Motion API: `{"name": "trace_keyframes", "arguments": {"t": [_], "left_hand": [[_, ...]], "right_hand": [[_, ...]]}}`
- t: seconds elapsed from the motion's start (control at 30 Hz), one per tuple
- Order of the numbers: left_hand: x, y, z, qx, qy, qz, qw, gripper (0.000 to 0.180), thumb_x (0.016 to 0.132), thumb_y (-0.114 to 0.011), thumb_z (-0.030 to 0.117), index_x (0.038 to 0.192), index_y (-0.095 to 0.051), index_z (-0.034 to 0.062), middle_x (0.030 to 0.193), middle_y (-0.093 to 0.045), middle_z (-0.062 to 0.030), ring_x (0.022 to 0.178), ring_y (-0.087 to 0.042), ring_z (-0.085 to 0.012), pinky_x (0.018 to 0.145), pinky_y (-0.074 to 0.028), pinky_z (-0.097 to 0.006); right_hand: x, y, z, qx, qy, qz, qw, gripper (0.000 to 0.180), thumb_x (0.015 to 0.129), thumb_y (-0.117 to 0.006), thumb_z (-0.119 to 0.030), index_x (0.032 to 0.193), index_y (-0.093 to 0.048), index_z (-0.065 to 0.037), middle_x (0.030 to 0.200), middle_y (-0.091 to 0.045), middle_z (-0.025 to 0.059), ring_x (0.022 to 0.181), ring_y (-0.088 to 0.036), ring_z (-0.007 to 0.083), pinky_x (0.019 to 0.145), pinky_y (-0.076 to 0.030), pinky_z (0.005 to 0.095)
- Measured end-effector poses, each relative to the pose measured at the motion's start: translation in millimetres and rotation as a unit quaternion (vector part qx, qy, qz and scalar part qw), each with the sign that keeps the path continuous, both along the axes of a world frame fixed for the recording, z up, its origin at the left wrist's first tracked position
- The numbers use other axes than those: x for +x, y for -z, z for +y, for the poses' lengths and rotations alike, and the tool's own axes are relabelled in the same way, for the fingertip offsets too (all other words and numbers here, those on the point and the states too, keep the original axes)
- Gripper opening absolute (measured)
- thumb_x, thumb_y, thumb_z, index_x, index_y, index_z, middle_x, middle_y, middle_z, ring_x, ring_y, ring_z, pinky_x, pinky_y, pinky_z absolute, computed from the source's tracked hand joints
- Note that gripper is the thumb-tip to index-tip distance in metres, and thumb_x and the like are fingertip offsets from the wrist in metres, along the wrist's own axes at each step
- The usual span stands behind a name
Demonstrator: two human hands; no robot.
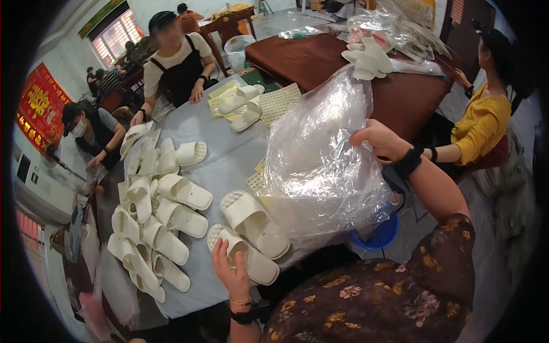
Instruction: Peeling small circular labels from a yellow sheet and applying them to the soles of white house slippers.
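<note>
My right hand point(382, 139) is closed on the upper edge of a large, shiny clear plastic bag point(320, 154), which hangs over the table's right edge. My left hand point(231, 273) touches the side of a cream slipper point(254, 264), its fingers apart near the strap. Beside that one lies a second cream slipper point(257, 223), partly behind the bag's lower edge. To their left, several more cream slippers point(166, 228) are heaped in overlapping rows on the grey table cover point(220, 154).
Two slippers point(247, 108) lie on yellowish sticker sheets point(280, 102) farther back. A person point(177, 68) stands across the table, another point(94, 131) bends at left, and one in yellow point(486, 126) sits at right. A brown table point(303, 63) bears plastic bags. A blue bucket point(377, 233) stands below.
</note>
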State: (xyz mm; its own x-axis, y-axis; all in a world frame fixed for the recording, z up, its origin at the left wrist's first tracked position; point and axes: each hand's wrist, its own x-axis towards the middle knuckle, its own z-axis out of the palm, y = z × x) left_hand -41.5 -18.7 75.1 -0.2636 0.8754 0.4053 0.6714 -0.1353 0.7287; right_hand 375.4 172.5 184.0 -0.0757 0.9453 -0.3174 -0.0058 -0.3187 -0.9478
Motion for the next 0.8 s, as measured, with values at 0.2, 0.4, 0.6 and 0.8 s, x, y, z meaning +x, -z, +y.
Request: {"name": "trace_keyframes", "arguments": {"t": [0.2,0.4,0.6,0.8], "left_hand": [[-13.6,-78.2,-4.9,0.022,0.066,-0.114,0.991,0.044,0.094,-0.061,0.016,0.134,-0.053,-0.0005,0.137,-0.053,-0.0138,0.122,-0.055,-0.0243,0.101,-0.043,-0.038],[-31.3,-163.7,-21.1,0.105,0.186,-0.159,0.964,0.055,0.091,-0.067,0.018,0.138,-0.048,-0.0029,0.135,-0.055,-0.016,0.122,-0.056,-0.0262,0.099,-0.045,-0.037],[-16.8,-153.6,-17.6,0.134,0.213,-0.352,0.902,0.088,0.084,-0.078,0.011,0.154,-0.026,0.0075,0.15,-0.04,-0.0151,0.139,-0.04,-0.0256,0.111,-0.038,-0.043],[-44.0,-75.3,-29.2,0.182,0.056,-0.674,0.714,0.04,0.099,-0.061,0.02,0.132,-0.047,0.0013,0.12,-0.06,-0.0083,0.103,-0.061,-0.0162,0.09,-0.051,-0.033]], "right_hand": [[-66.7,-83.9,-6.0,0.195,-0.086,0.05,0.976,0.02,0.072,-0.066,0.004,0.092,-0.07,0.004,0.087,-0.07,0.0057,0.076,-0.065,0.0145,0.07,-0.051,0.0308],[-174.7,-153.8,-32.0,0.393,-0.142,-0.142,0.897,0.026,0.076,-0.069,-0.004,0.101,-0.068,0.002,0.08,-0.07,0.0106,0.068,-0.064,0.0207,0.067,-0.051,0.0317],[-301.9,-126.9,-85.3,0.714,-0.178,-0.355,0.576,0.01,0.074,-0.06,-0.002,0.082,-0.058,-0.007,0.077,-0.06,0.0105,0.072,-0.063,0.0324,0.062,-0.052,0.0419],[-379.2,-37.3,-145.5,0.717,-0.349,-0.34,0.499,0.037,0.084,-0.054,-0.01,0.117,-0.056,0.007,0.135,-0.049,0.0298,0.118,-0.052,0.0448,0.092,-0.048,0.0476]]}}
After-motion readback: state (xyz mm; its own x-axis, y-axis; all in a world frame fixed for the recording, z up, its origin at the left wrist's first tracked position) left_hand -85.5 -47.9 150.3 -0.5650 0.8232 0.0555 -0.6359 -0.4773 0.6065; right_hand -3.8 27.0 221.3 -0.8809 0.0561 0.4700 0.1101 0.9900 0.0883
